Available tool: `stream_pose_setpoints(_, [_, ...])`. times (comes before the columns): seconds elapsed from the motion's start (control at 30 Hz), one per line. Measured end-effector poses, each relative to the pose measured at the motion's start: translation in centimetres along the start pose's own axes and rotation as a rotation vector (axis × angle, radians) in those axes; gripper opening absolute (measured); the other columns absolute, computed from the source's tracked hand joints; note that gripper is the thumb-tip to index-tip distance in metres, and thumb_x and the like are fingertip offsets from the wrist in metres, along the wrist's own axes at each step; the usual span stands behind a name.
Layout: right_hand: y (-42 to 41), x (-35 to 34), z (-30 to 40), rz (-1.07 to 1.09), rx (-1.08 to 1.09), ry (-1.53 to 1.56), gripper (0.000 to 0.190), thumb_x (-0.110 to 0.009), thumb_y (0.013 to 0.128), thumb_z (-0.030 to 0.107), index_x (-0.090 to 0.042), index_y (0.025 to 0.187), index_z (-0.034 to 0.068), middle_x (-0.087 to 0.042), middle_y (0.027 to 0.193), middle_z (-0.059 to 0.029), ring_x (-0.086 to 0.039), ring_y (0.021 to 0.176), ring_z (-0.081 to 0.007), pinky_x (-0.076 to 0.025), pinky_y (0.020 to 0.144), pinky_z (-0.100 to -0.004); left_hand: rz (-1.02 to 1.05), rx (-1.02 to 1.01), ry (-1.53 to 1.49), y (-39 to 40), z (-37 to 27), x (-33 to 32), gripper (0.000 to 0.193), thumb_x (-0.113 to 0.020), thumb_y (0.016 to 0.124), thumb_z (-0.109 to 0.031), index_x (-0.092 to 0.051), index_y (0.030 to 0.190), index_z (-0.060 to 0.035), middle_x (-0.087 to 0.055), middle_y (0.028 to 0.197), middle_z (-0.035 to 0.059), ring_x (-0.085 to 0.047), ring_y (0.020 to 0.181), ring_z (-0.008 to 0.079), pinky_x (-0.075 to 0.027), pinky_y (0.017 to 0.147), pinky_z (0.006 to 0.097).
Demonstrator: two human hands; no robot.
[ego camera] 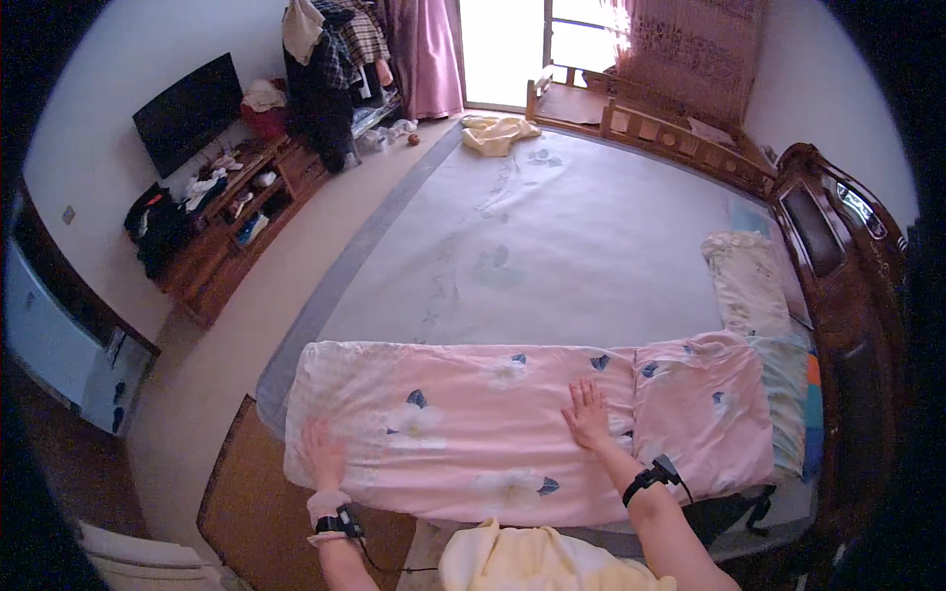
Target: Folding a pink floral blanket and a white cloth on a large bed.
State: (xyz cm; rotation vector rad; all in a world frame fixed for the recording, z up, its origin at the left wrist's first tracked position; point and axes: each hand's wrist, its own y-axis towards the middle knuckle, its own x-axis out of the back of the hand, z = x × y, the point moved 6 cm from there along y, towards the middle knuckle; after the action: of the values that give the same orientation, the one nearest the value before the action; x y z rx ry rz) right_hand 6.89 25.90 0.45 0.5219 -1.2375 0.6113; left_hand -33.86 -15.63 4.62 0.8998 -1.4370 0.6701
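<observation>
A pink quilt with white flowers and dark blue leaves [458, 436] lies folded in a long strip across the near side of the bed. My left hand [324, 451], slightly blurred, rests on its left end with nothing held. My right hand [587, 417] lies flat on the quilt right of its middle, fingers spread, just left of a folded-over part [702, 414] at the right end. Both wrists wear black straps with small devices. Beyond the quilt spreads a pale bed sheet [591, 244] with a grey border.
A cream floral pillow [746, 284] lies by the dark carved wooden headboard [850, 332]. A crumpled yellow cloth [499, 135] sits at the bed's far edge, near a wooden railed bed frame [650, 129]. Left are a wooden TV cabinet [214, 258] and a brown mat [251, 473].
</observation>
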Motion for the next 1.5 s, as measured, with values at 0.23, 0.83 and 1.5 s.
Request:
stream_pose_setpoints(0.23, [0.1, 0.0, 0.8, -0.026, 0.002, -0.003, 0.066, -0.046, 0.095, 0.045, -0.028, 0.150, 0.013, -0.022, 0.156, -0.0145, -0.017, 0.145, -0.0343, -0.012, 0.116, -0.0530, 0.091, 1.021, -0.503, -6.7, 18.5, -7.9, 0.074, -0.039, 0.093, -0.065, -0.029, 0.150, -0.0187, -0.034, 0.153, 0.0115, -0.025, 0.142, 0.0340, -0.017, 0.112, 0.0618])
stream_pose_setpoints(0.83, [-7.4, 0.2, 3.1, -0.074, 0.042, -0.059, 0.062, -0.053, 0.092, 0.036, -0.035, 0.146, 0.011, -0.030, 0.152, -0.0169, -0.023, 0.142, -0.0358, -0.014, 0.115, -0.0556, 0.232, 0.884, -2.137, -6.9, 6.4, -5.9, 0.065, -0.070, 0.084, -0.038, -0.048, 0.137, -0.0065, -0.053, 0.136, 0.0110, -0.052, 0.122, 0.0300, -0.042, 0.103, 0.0498])
stream_pose_setpoints(1.5, [-7.9, 0.6, 3.6, -0.148, 0.040, 0.043, 0.061, -0.054, 0.090, 0.030, -0.037, 0.145, 0.012, -0.032, 0.152, -0.0140, -0.024, 0.143, -0.0325, -0.013, 0.117, -0.0524, -0.341, 0.872, -1.624, -7.0, 22.7, -9.5, 0.053, -0.061, 0.079, 0.003, -0.047, 0.130, -0.0009, -0.056, 0.121, 0.0130, -0.056, 0.106, 0.0256, -0.050, 0.090, 0.0422])
